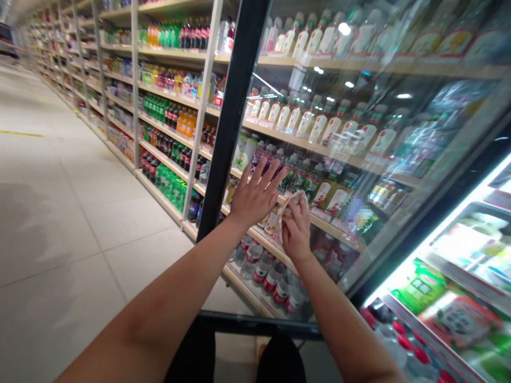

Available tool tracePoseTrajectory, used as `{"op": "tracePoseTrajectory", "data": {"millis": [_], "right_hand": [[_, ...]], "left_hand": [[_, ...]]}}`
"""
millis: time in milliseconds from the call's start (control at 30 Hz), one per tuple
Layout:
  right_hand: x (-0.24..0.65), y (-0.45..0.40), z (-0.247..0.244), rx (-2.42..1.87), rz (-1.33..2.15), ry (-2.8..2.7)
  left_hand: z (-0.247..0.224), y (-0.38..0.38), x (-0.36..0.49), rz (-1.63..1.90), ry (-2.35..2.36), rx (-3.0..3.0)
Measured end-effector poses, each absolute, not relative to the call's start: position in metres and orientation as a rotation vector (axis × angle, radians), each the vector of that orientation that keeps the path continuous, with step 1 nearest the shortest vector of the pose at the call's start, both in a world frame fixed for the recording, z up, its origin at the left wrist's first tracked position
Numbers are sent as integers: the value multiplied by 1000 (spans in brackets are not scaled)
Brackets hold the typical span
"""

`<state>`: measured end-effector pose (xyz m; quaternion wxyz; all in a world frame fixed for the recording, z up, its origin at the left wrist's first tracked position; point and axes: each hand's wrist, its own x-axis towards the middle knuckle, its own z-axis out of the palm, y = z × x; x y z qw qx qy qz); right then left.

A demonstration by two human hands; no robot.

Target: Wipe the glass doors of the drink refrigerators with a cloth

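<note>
A glass door [343, 80] in a black frame stands swung out in front of me, and bottles show through its pane. My left hand [255, 194] lies against the glass near the door's left side, fingers spread and holding nothing. To the right of it, my right hand [296, 231] presses a crumpled pale cloth [284, 213] to the pane with its fingers curled over it. The part of the cloth under the palm is hidden.
Shelves of drink bottles [170, 183] run along the left and behind the glass. At the right, a lit cooler holds packaged goods, among them a green package [421, 284]. Pale tiled floor [59, 223] stretches away on the left.
</note>
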<state>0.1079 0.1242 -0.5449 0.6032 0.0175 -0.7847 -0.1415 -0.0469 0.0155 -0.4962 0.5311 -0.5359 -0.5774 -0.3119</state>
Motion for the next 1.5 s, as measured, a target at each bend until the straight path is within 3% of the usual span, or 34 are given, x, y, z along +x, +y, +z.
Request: {"op": "tracePoseTrajectory", "data": {"millis": [200,433,667,900,1100,1300,1500], "right_hand": [[100,116,-503,-70,-210,-1669],[96,115,-544,44,-328,-1824],[99,138,-473,9,-284,-1527],[102,126,-522,5,-452,-1725],[95,123,-499,5,-380,-1699],[95,122,-523,78,-419,-1712],[97,139,-471,-13,-405,-1572]], "left_hand": [[-497,17,-50,-745,-1331,-1260],[-497,16,-48,-743,-1346,-1256],[-497,16,-48,-777,-1334,-1272],[-497,15,-48,-768,-1338,-1284],[-497,18,-50,-792,-1333,-1287],[-498,18,-50,-767,-1324,-1261],[-497,19,-50,-810,-1337,-1288]]}}
